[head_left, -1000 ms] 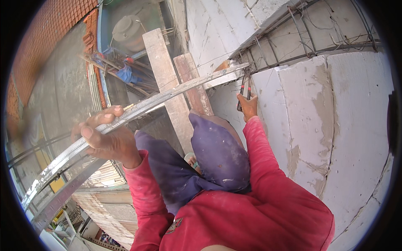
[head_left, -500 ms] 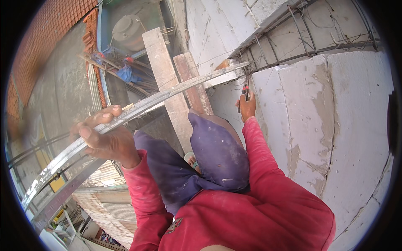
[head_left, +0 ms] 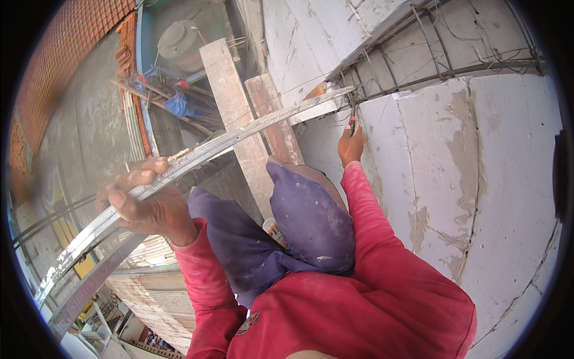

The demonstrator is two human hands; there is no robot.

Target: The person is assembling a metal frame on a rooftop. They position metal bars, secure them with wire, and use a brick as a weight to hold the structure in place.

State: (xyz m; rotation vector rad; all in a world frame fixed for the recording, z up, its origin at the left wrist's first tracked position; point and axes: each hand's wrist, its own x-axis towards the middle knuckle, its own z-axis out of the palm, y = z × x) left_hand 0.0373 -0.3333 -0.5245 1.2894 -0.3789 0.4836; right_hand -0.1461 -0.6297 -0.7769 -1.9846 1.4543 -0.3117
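Observation:
My left hand is wrapped round a long, pale metal bar spotted with dried mortar. The bar slants from the lower left up to the wall corner, passing across two planks. At the bar's far end, my right hand grips pincers with red and black handles. Their jaws point at the wires and steel bars by the corner; what they bite on is too small to make out. A rebar cage runs off to the right from there, between pale block walls.
Two boards, a long plank and a shorter plank, lie beyond my knees. The white block wall stands at my right. Down at the left are a tiled roof, a water tank and bundled sticks with blue plastic.
The pincers' handles were apart and are now squeezed together in my right hand, which has turned slightly and moved up. My left hand with the bar has shifted slightly left and down.

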